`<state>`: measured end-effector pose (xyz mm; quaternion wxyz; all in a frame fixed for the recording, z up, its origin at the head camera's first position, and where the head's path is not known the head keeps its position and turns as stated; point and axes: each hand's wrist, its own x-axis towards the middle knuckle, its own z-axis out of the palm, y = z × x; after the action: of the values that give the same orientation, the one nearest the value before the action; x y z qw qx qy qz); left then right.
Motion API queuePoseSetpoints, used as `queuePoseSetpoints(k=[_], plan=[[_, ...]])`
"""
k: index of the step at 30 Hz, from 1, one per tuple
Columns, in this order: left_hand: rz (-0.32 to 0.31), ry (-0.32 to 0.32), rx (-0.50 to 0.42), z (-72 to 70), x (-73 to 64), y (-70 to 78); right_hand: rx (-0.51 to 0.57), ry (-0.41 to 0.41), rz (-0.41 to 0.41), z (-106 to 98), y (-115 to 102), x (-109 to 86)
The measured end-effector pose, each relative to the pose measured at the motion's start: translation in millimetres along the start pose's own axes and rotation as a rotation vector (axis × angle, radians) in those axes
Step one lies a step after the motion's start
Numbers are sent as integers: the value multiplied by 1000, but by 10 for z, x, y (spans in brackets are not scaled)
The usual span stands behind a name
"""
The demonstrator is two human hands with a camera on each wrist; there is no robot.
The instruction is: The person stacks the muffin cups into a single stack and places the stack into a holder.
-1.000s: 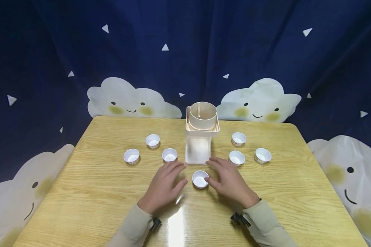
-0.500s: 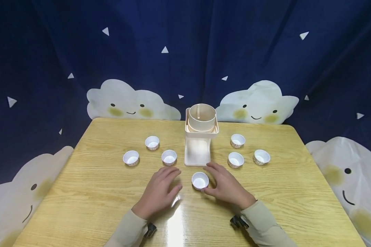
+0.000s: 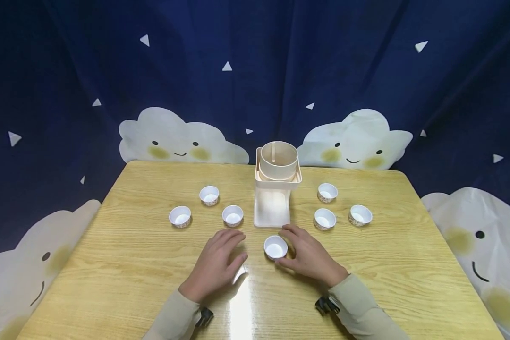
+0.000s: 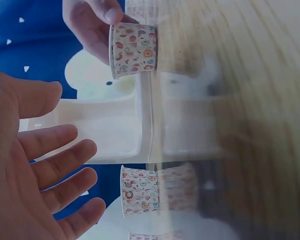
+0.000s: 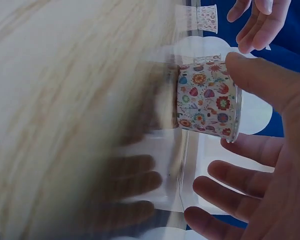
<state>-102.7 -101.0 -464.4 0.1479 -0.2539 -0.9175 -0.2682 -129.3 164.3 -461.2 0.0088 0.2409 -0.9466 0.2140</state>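
Note:
A small paper cup with a white inside stands upright on the table, in front of a cream-coloured plastic stand. My right hand holds this cup from the right. In the right wrist view its thumb is at one side of the flower-patterned cup and the index fingertip at the opposite rim, with the other fingers spread. My left hand hovers left of the cup, fingers extended and slightly bent, holding nothing. In the left wrist view its palm shows, apart from the cup.
Three more paper cups stand left of the stand, the nearest cup close to its base. Three others are on the right, including one cup near my right hand. A round cream container sits atop the stand. Behind hangs a blue curtain.
My left hand has drawn back to the left, away from the cup. My right hand has lowered slightly, its thumb moving from over the cup's rim to its near side.

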Motion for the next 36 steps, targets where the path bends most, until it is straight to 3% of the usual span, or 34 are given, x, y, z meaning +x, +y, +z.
queuePoseSetpoints(k=[28,36], plan=[[-27,0,-26,-2,-13,-13,-20,32,-6,35,20,67],[-48,-5,-21,-2,-16,-35,-1,5,11,38,7,81]])
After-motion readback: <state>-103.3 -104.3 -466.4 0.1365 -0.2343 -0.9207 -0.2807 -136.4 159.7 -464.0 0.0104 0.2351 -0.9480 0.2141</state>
